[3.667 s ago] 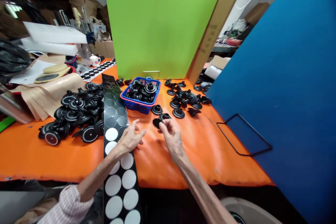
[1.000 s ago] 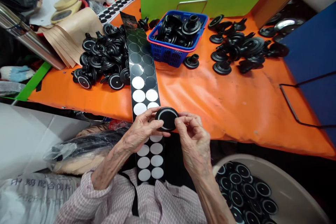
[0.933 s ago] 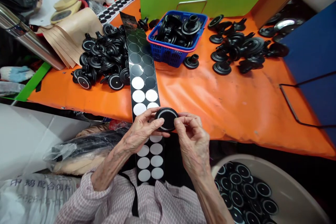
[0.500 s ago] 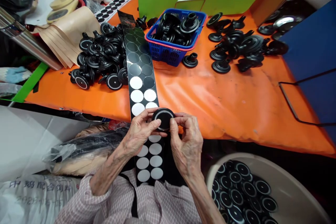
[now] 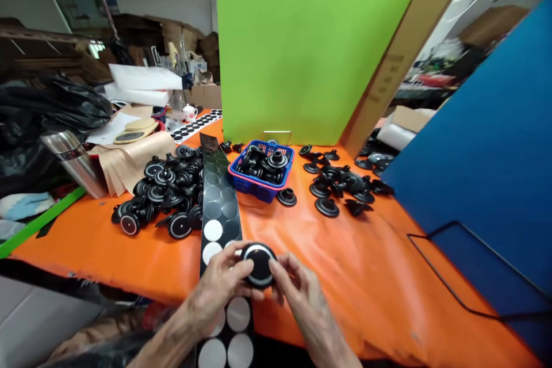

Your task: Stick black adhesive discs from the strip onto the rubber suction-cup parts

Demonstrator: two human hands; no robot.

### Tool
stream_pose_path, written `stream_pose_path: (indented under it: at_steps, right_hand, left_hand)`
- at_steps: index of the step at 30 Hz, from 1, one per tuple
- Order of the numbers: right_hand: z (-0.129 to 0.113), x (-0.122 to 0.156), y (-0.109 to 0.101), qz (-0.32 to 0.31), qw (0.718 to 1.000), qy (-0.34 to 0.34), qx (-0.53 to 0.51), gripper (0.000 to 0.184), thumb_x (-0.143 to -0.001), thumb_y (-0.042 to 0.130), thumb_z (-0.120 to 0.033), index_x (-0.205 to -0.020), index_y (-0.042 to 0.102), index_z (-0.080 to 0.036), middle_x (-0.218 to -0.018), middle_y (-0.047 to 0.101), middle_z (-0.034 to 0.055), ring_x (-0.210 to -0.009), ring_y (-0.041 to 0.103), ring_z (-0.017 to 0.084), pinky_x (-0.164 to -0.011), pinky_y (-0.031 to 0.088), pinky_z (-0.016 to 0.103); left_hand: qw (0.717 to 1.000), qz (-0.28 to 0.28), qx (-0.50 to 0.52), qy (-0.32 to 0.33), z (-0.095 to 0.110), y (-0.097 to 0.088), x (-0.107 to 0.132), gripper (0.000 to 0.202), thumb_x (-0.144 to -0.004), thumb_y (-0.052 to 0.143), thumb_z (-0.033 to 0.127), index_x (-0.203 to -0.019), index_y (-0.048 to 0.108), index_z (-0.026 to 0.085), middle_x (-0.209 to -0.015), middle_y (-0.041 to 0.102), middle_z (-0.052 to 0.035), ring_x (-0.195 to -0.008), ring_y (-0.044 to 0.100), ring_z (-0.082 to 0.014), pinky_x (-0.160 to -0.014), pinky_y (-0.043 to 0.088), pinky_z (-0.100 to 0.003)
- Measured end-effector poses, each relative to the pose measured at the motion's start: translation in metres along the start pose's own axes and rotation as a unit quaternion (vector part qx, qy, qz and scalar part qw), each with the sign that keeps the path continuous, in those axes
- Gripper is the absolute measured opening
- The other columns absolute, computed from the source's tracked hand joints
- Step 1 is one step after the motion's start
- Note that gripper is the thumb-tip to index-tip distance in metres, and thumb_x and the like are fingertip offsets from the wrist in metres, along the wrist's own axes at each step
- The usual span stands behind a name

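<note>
Basket (image 5: pixel 255 189) holds black parts (image 5: pixel 262 167); fingers (image 5: pixel 281 276) grip black disc (image 5: pixel 259 265).

A basket (image 5: pixel 254 188) stands on the surface (image 5: pixel 345 276) between left pile (image 5: pixel 166 177) and right pile (image 5: pixel 345 180), panel (image 5: pixel 293 52) behind, disc (image 5: pixel 260 267) in front.

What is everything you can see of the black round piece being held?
The black round piece has its broad face tilted toward the camera: a plain black centre, a pale ring around it, a dark outer rim. It looks like rubber or plastic. The left hand's grip takes its left side, thumb over the face; the right hand's grip meets its right edge. It is held clear of the orange tabletop; its back is hidden.
</note>
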State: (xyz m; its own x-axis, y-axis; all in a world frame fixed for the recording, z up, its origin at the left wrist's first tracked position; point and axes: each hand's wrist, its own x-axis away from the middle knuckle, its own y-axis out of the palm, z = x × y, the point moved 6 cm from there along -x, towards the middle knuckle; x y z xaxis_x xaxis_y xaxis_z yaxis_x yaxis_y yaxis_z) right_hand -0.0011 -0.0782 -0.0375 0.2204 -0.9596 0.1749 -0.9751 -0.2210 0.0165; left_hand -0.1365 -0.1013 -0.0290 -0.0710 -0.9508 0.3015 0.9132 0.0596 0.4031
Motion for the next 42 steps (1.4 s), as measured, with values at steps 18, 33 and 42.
stream_pose_path:
  at_steps: [18,33,42]
  right_hand:
    - [-0.084,-0.199,-0.002,0.092,0.98,-0.084,-0.157,0.02,-0.075,0.061,-0.016,-0.069,0.044,-0.022,-0.053,0.059,-0.0034,-0.053,0.066,0.015,-0.06,0.059,0.031]
    - [-0.006,-0.058,0.069,-0.083,0.916,-0.295,0.259,0.021,-0.082,0.048,-0.021,-0.099,0.059,-0.02,-0.1,0.064,0.0067,-0.097,0.061,0.021,-0.087,0.05,0.041]
    - [0.01,-0.058,0.064,0.029,0.923,-0.286,0.255,0.028,-0.085,0.056,-0.034,-0.109,0.056,-0.02,-0.111,0.059,0.0114,-0.106,0.055,0.025,-0.093,0.047,0.047]
  left_hand:
    - [0.879,0.168,-0.395,0.208,0.095,-0.025,-0.086,0.022,-0.073,0.058,0.02,-0.092,0.068,0.017,-0.084,0.064,-0.0042,-0.063,0.058,-0.0138,-0.063,0.046,-0.026]
    - [0.951,0.253,-0.165,0.071,0.021,-0.096,-0.011,0.042,-0.062,0.075,0.036,-0.092,0.052,0.017,-0.069,0.06,0.0013,-0.06,0.054,-0.0129,-0.059,0.041,-0.025]
    - [0.986,0.115,0.115,0.029,0.006,-0.075,-0.033,0.039,-0.061,0.075,0.019,-0.098,0.063,0.017,-0.088,0.071,-0.0025,-0.08,0.065,-0.0152,-0.078,0.049,-0.026]
